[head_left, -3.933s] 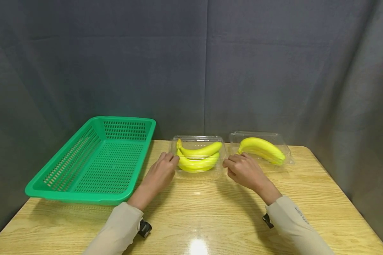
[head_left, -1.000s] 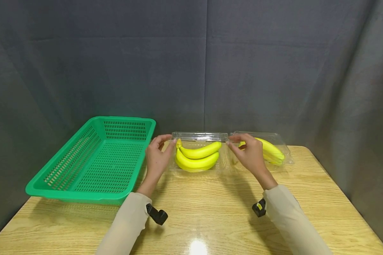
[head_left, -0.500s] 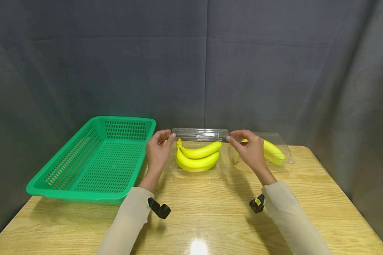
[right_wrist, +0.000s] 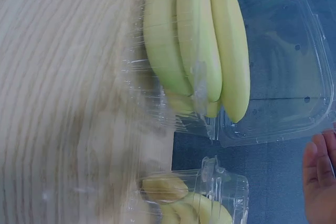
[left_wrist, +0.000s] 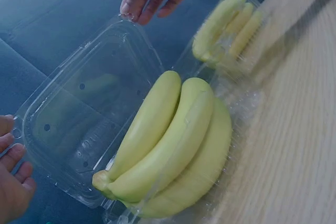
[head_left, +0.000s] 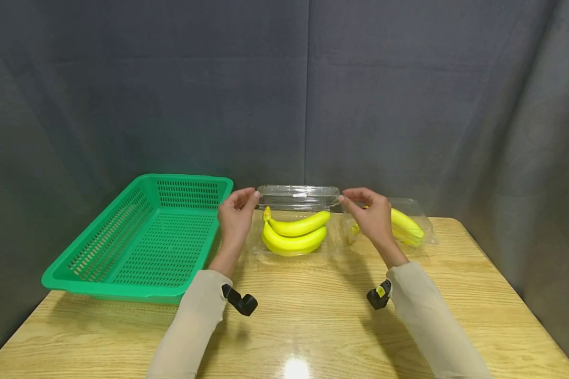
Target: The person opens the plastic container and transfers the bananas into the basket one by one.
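Nearest, two pale sleeves [head_left: 188, 323] reached in over the wooden table [head_left: 296, 321], each with a small black camera [head_left: 244, 304] at the wrist. Left of the left arm sat the green basket [head_left: 116, 289], with only its slotted floor and walls showing. Next came the bananas [head_left: 294, 245], a bunch of at least three, lying in the base [head_left: 334, 245] of a clear box on the table. The left hand [head_left: 235, 218] pinched the lid [head_left: 298, 197] at its left corner, thumb against fingers, and the right hand [head_left: 376, 218] pinched the opposite corner. Partly behind the right hand stood a second box [head_left: 411, 204], with bananas inside; whether it was latched could not be told.

The lid was raised off the base, hinged along the far side and leaning away from the bananas; its exact angle was hard to read. It looked to be thin, springy plastic, very light, smooth enough to slide between dry fingers and likely to crease or crack if bent sharply. The small corner tabs seemed the right hold, one per hand and evenly lifted, since pulling on a single side would probably twist the hinge. The base appeared light too, though the bunch should have weighted it against skidding. Last of all, the dark curtain [head_left: 284, 100] hung behind everything.
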Demonstrator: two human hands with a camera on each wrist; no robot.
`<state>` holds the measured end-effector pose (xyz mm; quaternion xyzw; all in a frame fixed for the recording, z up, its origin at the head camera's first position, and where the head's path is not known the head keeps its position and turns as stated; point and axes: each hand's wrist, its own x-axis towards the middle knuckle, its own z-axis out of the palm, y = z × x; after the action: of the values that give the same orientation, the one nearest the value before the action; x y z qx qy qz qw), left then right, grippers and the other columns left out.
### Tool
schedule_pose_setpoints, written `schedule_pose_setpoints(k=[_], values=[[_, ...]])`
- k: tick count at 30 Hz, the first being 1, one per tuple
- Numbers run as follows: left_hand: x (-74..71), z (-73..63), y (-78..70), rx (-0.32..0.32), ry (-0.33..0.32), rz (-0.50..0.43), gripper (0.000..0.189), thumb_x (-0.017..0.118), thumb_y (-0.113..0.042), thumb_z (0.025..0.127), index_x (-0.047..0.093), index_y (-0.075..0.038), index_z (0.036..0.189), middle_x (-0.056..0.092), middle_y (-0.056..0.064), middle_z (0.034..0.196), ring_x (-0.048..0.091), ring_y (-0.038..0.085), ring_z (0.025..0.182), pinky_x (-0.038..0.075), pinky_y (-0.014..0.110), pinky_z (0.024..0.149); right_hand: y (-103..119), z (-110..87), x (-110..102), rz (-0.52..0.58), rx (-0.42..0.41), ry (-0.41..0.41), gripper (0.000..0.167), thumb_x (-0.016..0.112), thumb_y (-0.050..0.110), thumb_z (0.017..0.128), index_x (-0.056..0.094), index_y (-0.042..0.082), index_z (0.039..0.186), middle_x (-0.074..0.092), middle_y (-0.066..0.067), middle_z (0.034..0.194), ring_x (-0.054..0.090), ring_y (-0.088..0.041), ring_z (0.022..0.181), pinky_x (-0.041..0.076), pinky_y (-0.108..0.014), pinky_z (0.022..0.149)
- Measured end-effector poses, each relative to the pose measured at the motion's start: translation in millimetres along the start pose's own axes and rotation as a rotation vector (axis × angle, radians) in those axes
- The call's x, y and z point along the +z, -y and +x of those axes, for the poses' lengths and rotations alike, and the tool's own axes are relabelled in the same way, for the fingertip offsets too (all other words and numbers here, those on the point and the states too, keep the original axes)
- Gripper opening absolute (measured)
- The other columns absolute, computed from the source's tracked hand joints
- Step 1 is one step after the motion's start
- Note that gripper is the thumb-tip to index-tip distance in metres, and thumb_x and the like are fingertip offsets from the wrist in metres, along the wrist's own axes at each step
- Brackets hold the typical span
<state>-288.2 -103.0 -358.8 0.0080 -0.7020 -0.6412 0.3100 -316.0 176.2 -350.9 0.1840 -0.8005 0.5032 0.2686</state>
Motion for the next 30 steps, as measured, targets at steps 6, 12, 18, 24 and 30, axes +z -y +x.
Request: schedule_pose_setpoints(k=[6, 12, 18, 24, 30], values=[[1.5, 3.6, -1.8, -0.023, -0.007, -0.018, 0.026, 0.069, -0.019, 0.092, 0.07, 0.002, 0.109, 0.069, 0.013, 0.105, 0.062, 0.025, 0.099, 0.049, 0.036, 0.088, 13.7, 3.3, -2.2, 0.057, 0.064, 0.013, 0.024, 0.072, 0.016, 0.089, 0.071, -0.003, 0.104, 0.07, -0.016, 0.099, 0.063, -0.022, 0.088, 0.048, -0.021, 0.072], [2.8, 4.8, -1.4, -0.034, -0.011, -0.054, 0.026, 0.068, -0.016, 0.093, 0.07, 0.004, 0.109, 0.068, 0.015, 0.105, 0.062, 0.026, 0.098, 0.049, 0.035, 0.088, 40.1, -1.0, -5.3, 0.092, 0.113, 0.024, 0.024, 0.068, 0.01, 0.092, 0.069, -0.008, 0.107, 0.067, -0.023, 0.103, 0.062, -0.027, 0.089, 0.047, -0.019, 0.068], [4.8, 4.2, -3.9, -0.046, -0.01, -0.07, 0.025, 0.066, -0.014, 0.094, 0.069, 0.005, 0.11, 0.068, 0.016, 0.106, 0.061, 0.026, 0.098, 0.048, 0.035, 0.088, 41.1, -1.7, -5.5, 0.114, 0.118, 0.012, 0.024, 0.066, 0.01, 0.093, 0.068, -0.009, 0.107, 0.066, -0.024, 0.103, 0.061, -0.025, 0.087, 0.047, -0.019, 0.068], [7.5, 5.7, -8.7, -0.048, -0.032, -0.058, 0.021, 0.066, -0.013, 0.093, 0.069, 0.004, 0.106, 0.067, 0.015, 0.104, 0.061, 0.026, 0.097, 0.048, 0.035, 0.089, 38.1, 0.0, -4.3, 0.142, 0.122, 0.012, 0.024, 0.066, 0.012, 0.093, 0.068, -0.008, 0.107, 0.066, -0.023, 0.103, 0.06, -0.032, 0.088, 0.047, -0.02, 0.069], [9.5, 10.0, -11.6, -0.069, -0.053, -0.072, 0.019, 0.067, -0.012, 0.093, 0.07, 0.003, 0.104, 0.067, 0.015, 0.101, 0.06, 0.025, 0.095, 0.048, 0.034, 0.087, 35.9, 2.6, -1.6, 0.169, 0.115, 0.0, 0.024, 0.066, 0.011, 0.093, 0.068, -0.009, 0.106, 0.066, -0.024, 0.103, 0.06, -0.02, 0.084, 0.048, -0.02, 0.07]])
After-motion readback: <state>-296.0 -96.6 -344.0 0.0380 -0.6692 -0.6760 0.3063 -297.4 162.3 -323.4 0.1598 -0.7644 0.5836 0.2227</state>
